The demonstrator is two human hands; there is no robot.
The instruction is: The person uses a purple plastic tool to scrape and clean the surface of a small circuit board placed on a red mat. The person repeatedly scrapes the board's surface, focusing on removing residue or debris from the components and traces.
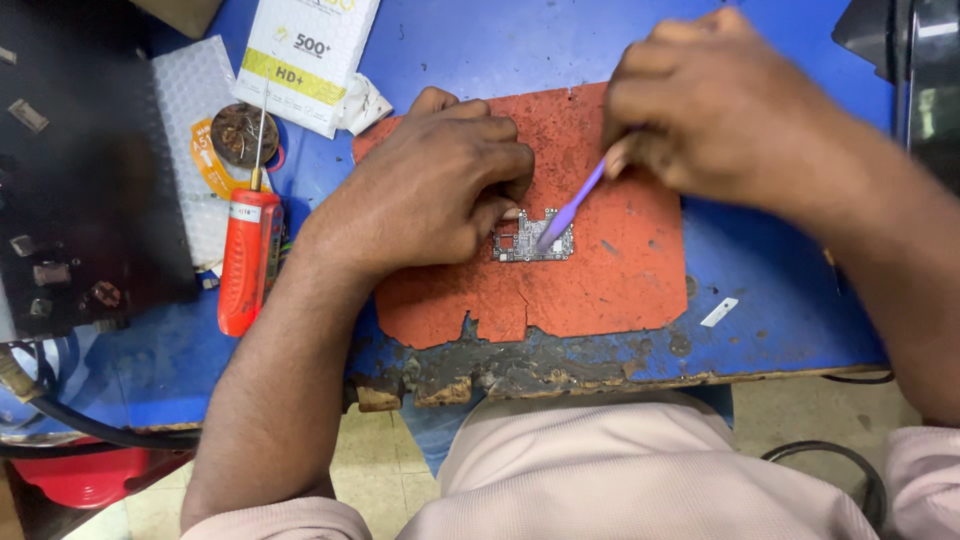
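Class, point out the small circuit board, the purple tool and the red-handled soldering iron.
circuit board [520,245]: head view, left half of the board.
purple tool [572,208]: head view, mid-shaft.
soldering iron [248,262]: head view, red handle.

sleeves: pale pink, short | forearms bare | hands [440,185] ungloved

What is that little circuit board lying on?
The circuit board lies on a worn orange mat spread over the blue table. The left hand covers the board's left edge.
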